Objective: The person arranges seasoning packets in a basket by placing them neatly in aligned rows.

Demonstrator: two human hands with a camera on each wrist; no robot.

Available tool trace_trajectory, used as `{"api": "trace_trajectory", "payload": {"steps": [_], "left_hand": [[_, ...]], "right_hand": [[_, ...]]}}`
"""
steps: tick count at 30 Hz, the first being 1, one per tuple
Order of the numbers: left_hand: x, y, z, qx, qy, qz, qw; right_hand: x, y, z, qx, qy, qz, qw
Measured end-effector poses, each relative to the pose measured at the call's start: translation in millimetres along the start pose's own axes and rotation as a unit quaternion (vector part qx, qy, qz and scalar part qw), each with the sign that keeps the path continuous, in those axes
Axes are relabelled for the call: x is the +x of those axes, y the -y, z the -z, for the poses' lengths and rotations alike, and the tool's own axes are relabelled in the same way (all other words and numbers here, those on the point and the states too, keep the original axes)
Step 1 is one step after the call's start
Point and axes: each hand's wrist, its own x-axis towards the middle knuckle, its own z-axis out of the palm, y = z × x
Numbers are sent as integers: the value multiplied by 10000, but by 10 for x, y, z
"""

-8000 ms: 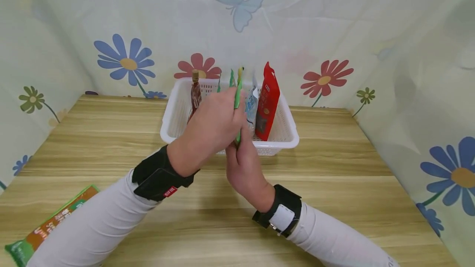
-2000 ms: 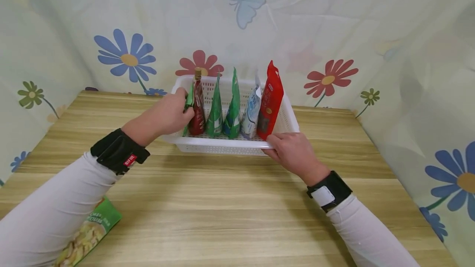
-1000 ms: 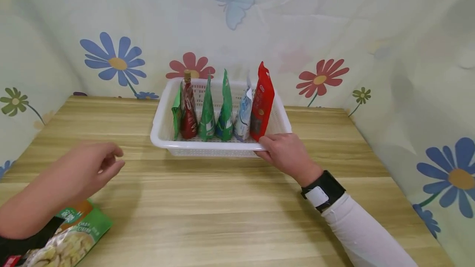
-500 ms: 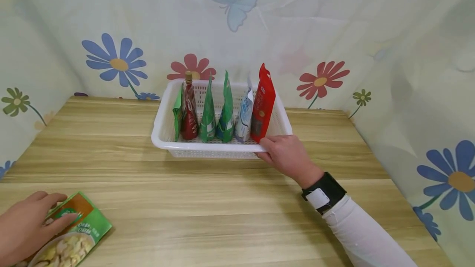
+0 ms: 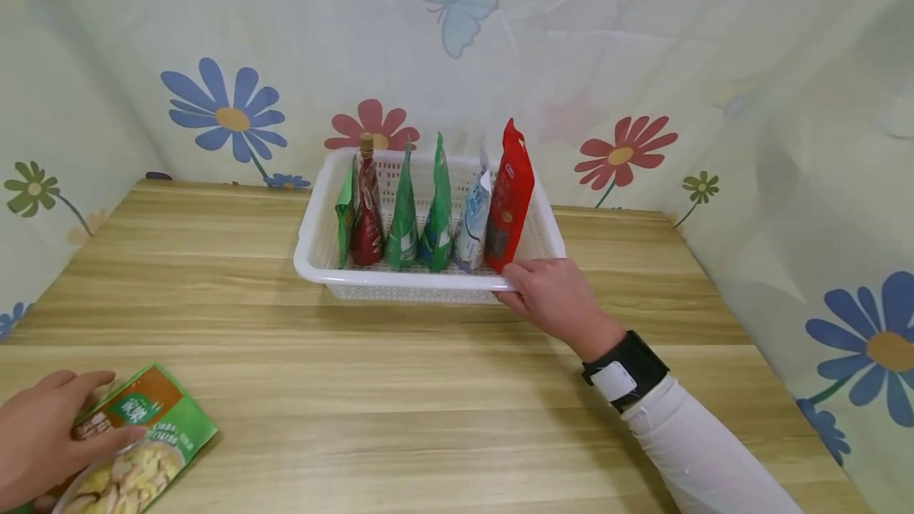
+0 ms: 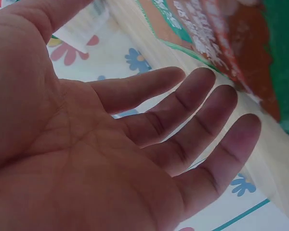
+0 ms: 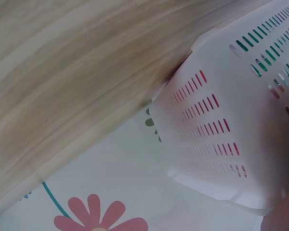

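Note:
My left hand (image 5: 53, 436) is over a green and brown food packet (image 5: 166, 428) lying flat at the table's front left. Its thumb stretches across the packet's printed face. In the left wrist view the fingers (image 6: 216, 103) are extended and slightly bent, alongside the packet's edge, not wrapped round it. With my right hand (image 5: 560, 300) I grip the front rim of a white plastic basket (image 5: 407, 281) near its right corner. The right wrist view shows the slotted basket wall (image 7: 221, 110), with only a bit of hand at the lower right.
Standing in the basket are a green packet (image 5: 343, 220), a dark red bottle (image 5: 367, 216), two green pouches (image 5: 403, 224), a white and blue pouch (image 5: 473, 220) and a tall red pouch (image 5: 510, 205). Flowered cloth (image 5: 307, 30) hangs behind and at both sides of the wooden table (image 5: 428, 411).
My left hand let go of the green packet at the basket's left end and came back to the packet at the front left. My right hand stayed on the basket rim.

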Motion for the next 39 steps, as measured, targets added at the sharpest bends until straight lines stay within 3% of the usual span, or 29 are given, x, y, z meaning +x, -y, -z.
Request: {"api": "trace_trajectory", "payload": {"steps": [3,6,13,16,22,30,37,39], "left_hand": [[29,39,-24,-43,-42,-86,9999],[48,55,-33,-111,128,-109,9998],[103,45,15,-537,1028,189,9931],[123,30,42,-717,1231,262,9895],[158,46,46,-894,1305,283,9870],[186,73,20,-948,1281,43,9872],[78,-37,70,-1568,1451,519,9755],[61,-71,96,-1551,1420,529,9762]], "right_hand": [[1,-1,10,19,-63,2,10000],[0,-4,7,21,-85,2,10000],[-12,-5,-24,42,-85,38,9999],[-14,-5,-32,1,-80,40,10000],[-6,-12,-36,-54,-58,20,10000],[12,-18,-19,-55,-48,50,10000],[1,-8,-2,28,-40,51,10000],[-3,-5,-1,28,-48,47,10000]]}}
